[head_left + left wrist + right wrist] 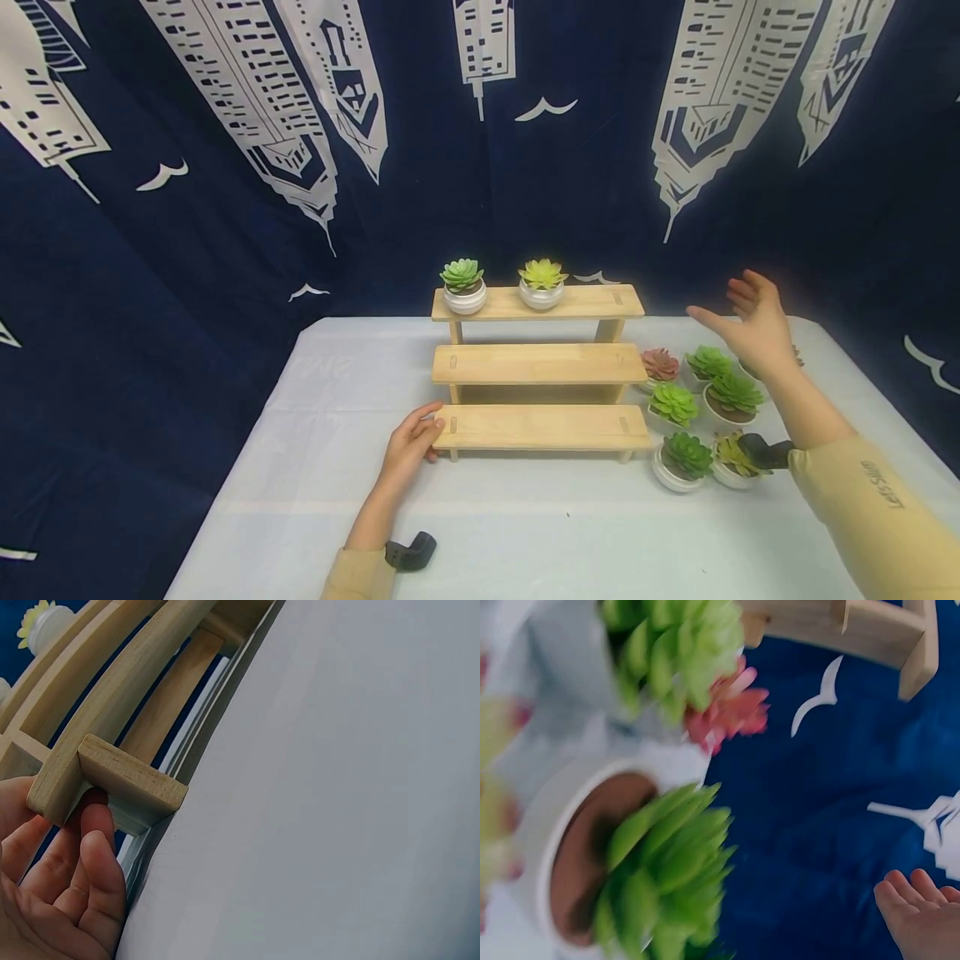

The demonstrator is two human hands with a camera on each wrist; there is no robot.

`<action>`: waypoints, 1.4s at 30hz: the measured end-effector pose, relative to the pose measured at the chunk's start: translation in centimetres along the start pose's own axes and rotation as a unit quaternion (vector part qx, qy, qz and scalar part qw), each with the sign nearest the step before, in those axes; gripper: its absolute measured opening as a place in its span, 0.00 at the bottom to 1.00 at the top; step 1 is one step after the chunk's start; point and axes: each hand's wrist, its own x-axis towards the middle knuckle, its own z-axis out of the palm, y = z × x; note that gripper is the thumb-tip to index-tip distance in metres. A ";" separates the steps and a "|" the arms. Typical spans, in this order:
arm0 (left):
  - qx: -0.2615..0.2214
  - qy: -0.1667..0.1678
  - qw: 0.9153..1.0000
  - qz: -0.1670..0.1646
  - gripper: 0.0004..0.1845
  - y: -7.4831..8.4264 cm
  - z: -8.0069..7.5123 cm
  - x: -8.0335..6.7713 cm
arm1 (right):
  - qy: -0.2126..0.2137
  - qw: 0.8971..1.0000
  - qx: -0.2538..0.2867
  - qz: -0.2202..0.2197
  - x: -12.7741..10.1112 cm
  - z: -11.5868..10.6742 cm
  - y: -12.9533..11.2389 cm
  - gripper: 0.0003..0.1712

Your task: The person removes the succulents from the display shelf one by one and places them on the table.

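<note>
A three-tier wooden plant stand [540, 427] stands on the table. At the left end of its lowest board, my left hand [408, 442] grips the wood, with fingers [96, 817] curled under the board's end. Two potted succulents, one green [462, 275] and one yellow-green [542, 273], sit in white pots on the top board. My right hand [753, 329] is raised at the right, thumb spread from the fingers, holding nothing. It is nearest the back of a group of potted succulents, including a large green one [733, 393] and a reddish one [660, 365].
More potted succulents stand at the group's front: a dark green one [686, 457] and a yellowish one [735, 454] beside the right wrist camera [765, 452]. A white cloth covers the table [525, 533]. Behind it hangs a dark blue printed curtain [480, 183].
</note>
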 end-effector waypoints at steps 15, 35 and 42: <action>-0.004 -0.002 1.000 -0.001 0.21 0.0 0.0 -0.1 | -0.046 0.993 0.068 -0.081 -0.5 5.0 -5.0 0.58; -0.002 -0.007 1.000 0.007 0.21 -0.2 -0.2 0.0 | -0.112 0.976 0.135 -0.128 -1.7 11.0 -9.1 0.55; -0.016 0.004 1.000 -0.004 0.22 -2.8 -0.4 1.3 | -0.119 0.973 0.148 -0.128 -1.4 12.7 -9.4 0.54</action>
